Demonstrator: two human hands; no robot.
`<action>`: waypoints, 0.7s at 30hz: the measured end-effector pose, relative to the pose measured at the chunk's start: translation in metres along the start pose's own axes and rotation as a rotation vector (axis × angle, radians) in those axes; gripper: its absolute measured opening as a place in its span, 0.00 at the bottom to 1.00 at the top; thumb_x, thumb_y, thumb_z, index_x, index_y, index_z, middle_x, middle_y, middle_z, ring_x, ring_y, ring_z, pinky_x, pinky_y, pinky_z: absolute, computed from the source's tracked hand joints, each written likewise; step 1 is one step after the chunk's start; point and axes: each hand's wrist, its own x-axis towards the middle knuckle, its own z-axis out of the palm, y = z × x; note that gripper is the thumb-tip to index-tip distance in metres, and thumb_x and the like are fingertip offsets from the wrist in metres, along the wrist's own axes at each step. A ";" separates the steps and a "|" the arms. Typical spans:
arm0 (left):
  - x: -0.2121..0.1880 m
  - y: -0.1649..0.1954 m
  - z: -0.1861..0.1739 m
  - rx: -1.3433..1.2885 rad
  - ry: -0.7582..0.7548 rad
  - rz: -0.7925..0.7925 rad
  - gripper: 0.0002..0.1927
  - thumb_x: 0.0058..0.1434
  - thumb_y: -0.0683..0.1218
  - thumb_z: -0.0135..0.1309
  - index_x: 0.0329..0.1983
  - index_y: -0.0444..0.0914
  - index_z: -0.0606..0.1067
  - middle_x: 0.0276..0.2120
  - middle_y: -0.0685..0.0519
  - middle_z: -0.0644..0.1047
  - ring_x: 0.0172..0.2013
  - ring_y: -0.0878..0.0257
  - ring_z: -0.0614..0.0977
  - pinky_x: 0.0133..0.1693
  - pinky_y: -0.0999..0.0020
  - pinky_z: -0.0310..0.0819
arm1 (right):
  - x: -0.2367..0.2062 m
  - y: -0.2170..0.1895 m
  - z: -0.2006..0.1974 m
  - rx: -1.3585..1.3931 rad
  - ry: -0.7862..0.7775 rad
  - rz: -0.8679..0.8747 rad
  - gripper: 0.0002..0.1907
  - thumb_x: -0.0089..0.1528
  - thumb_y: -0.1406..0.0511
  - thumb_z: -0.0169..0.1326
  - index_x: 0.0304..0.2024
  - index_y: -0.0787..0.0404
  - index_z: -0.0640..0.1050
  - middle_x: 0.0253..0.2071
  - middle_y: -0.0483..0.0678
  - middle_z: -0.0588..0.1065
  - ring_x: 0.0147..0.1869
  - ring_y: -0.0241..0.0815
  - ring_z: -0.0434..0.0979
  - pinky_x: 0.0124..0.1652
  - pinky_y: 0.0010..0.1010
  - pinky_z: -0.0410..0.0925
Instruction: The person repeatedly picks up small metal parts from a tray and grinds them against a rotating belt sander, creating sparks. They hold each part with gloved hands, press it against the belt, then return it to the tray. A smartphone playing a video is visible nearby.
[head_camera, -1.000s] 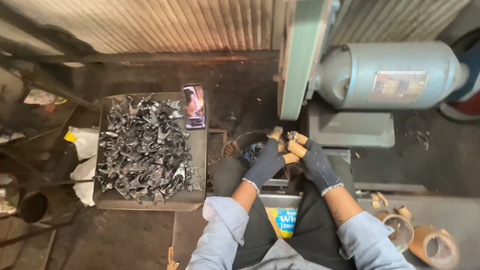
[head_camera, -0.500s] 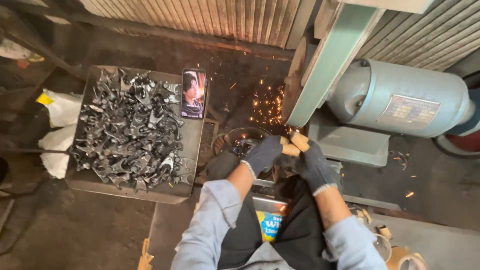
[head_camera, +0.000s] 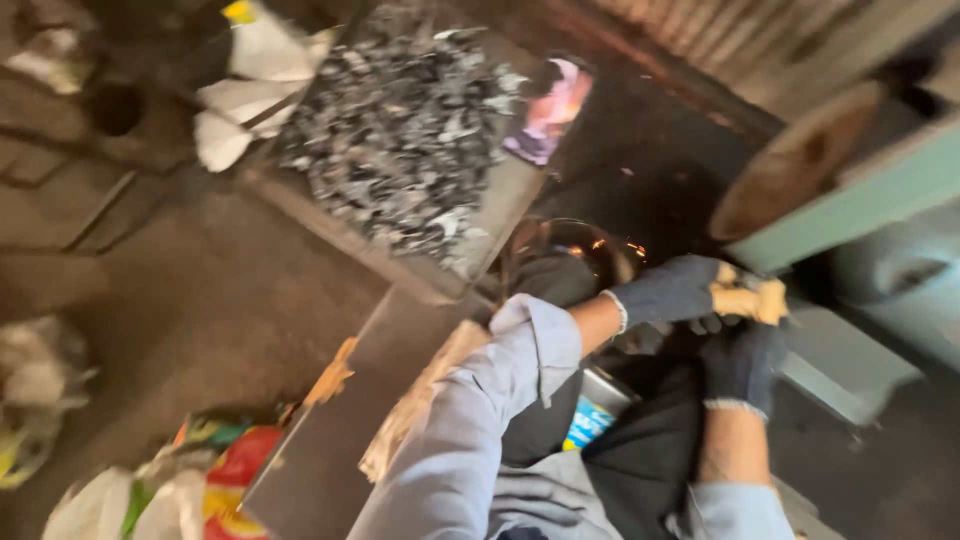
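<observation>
Head view, blurred: gloved left hand (head_camera: 672, 292) and right hand (head_camera: 742, 362) close together below grinding wheel (head_camera: 790, 165); grip undeterminable. Tray (head_camera: 500, 205) of metal scraps (head_camera: 400, 140) lies left.

Both hands wear dark knit gloves with tan, worn fingertips, and both forearms are bare between glove cuff and rolled light-blue sleeve. The left hand (head_camera: 690, 292) is extended forward with the arm nearly straight, its fingers (head_camera: 748, 298) curled closed just below the grinding wheel (head_camera: 795, 165). The right hand (head_camera: 742, 362) sits directly beneath the left, touching it, wrist bent upward; its finger posture is hidden.
</observation>
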 end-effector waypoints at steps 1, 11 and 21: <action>-0.017 0.008 -0.014 0.272 0.088 0.076 0.23 0.62 0.57 0.58 0.46 0.32 0.79 0.36 0.43 0.83 0.36 0.52 0.85 0.39 0.57 0.81 | -0.019 -0.008 0.003 -0.384 -0.045 -0.277 0.15 0.77 0.64 0.46 0.60 0.69 0.71 0.53 0.52 0.76 0.55 0.43 0.76 0.56 0.33 0.70; -0.204 -0.021 -0.182 1.582 0.448 -0.118 0.10 0.63 0.45 0.49 0.39 0.37 0.80 0.35 0.41 0.80 0.35 0.45 0.83 0.33 0.51 0.77 | -0.095 -0.064 0.076 -0.619 -0.259 0.170 0.22 0.63 0.58 0.56 0.54 0.65 0.79 0.52 0.53 0.81 0.58 0.47 0.78 0.57 0.32 0.67; -0.175 0.018 -0.124 0.975 0.779 0.198 0.18 0.60 0.47 0.58 0.53 0.36 0.78 0.42 0.38 0.79 0.39 0.43 0.80 0.41 0.50 0.74 | -0.097 -0.024 0.075 -0.696 -0.415 0.030 0.26 0.61 0.56 0.56 0.55 0.66 0.78 0.51 0.54 0.78 0.56 0.48 0.76 0.55 0.36 0.67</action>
